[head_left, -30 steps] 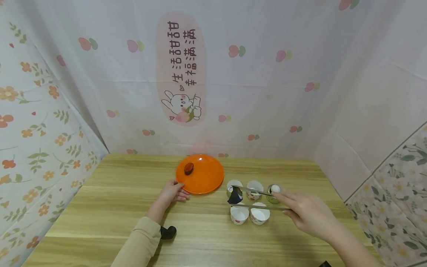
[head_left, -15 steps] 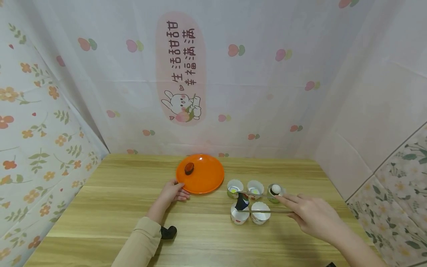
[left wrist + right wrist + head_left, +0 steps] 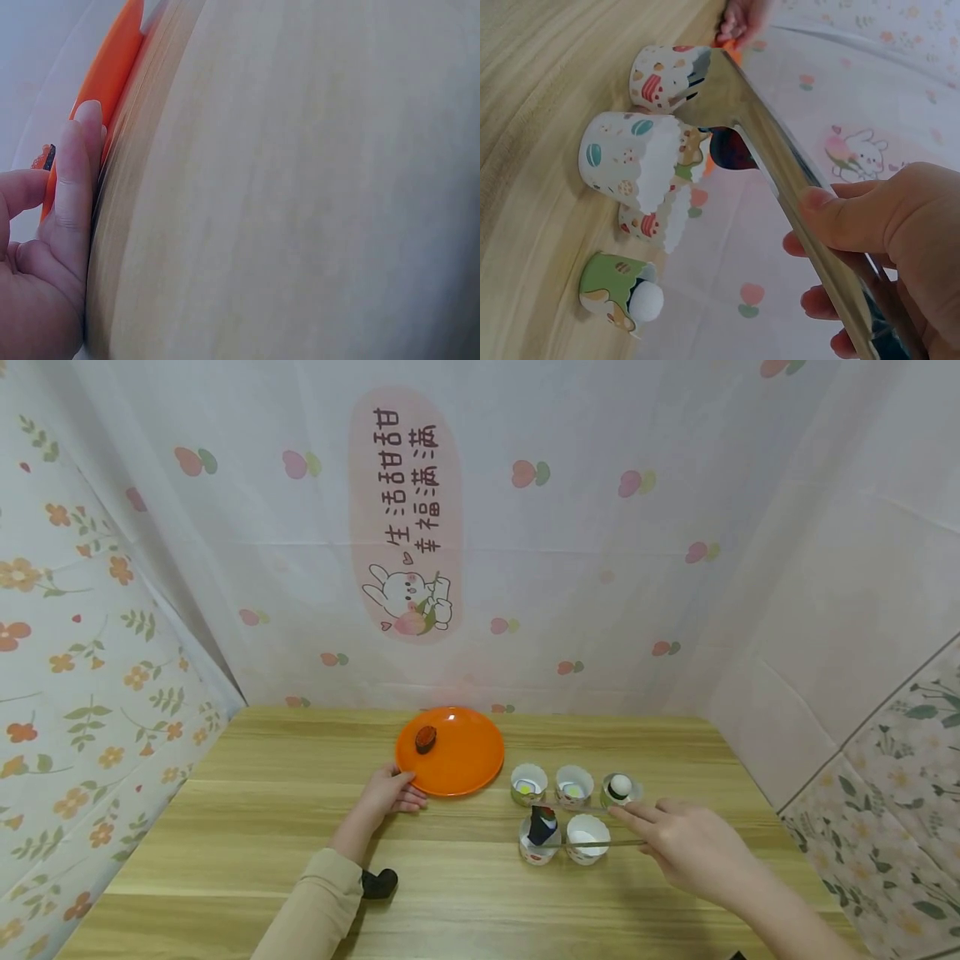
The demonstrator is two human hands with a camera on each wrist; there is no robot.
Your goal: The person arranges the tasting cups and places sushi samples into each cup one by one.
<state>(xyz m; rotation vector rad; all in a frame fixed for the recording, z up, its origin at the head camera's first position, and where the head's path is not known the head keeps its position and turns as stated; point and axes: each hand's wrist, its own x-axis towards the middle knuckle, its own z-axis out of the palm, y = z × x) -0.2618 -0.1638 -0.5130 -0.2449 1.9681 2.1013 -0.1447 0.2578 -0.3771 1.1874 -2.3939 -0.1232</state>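
Observation:
My left hand (image 3: pixel 392 789) pinches the near-left rim of an orange plate (image 3: pixel 465 760), thumb on top and fingers below. On that plate sits a small dark-wrapped sushi piece (image 3: pixel 426 739) with an orange top. My right hand (image 3: pixel 693 843) holds metal tongs (image 3: pixel 787 165). Between the tong tips is a sushi hand roll (image 3: pixel 542 825), black-wrapped with red and green filling, overlapping the front-left paper cup (image 3: pixel 536 856) in the head view. In the right wrist view the tong end partly hides the hand roll.
Behind stand two paper cups (image 3: pixel 528 783) with yellow-green bits inside, and a green cup (image 3: pixel 611 802) holding a white ball (image 3: pixel 620 786) with a black band. A white cup (image 3: pixel 587 839) is front right. Patterned cloth (image 3: pixel 480 610) hangs behind the wooden table (image 3: pixel 285 777).
The tongs and hand roll have moved toward me, from over the back-left cup to over the front-left cup. My left hand and the plate have stayed put.

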